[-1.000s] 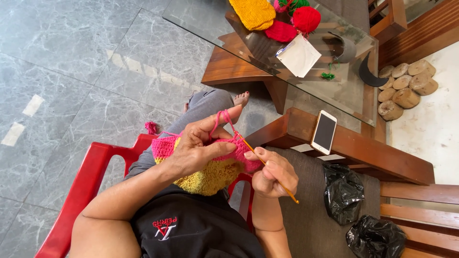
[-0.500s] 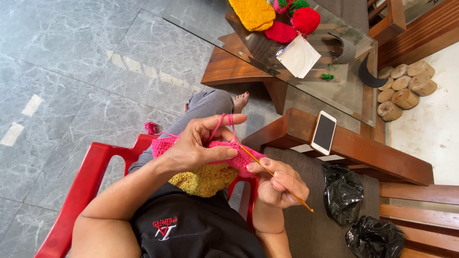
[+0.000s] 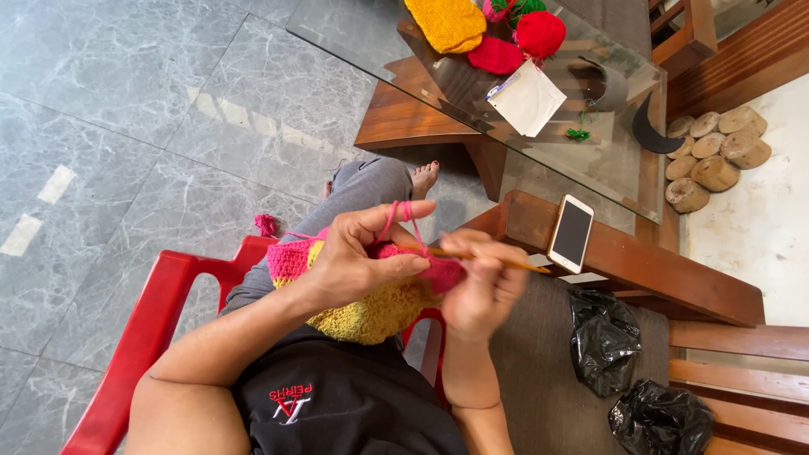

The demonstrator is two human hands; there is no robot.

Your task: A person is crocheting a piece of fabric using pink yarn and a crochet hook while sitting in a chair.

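While the left hand (image 3: 358,257) grips pink-and-yellow crochet (image 3: 362,307), the right hand (image 3: 482,282) holds a hook (image 3: 506,262).

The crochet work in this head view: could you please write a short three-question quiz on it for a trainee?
1. True or false: the right hand holds the crochet hook.
2. Which colours make up the crochet piece? A) pink and yellow B) blue and white C) green and black
3. Fill in: pink yarn loops over a finger of the ___ hand.

Key: 1 true; 2 A; 3 left.
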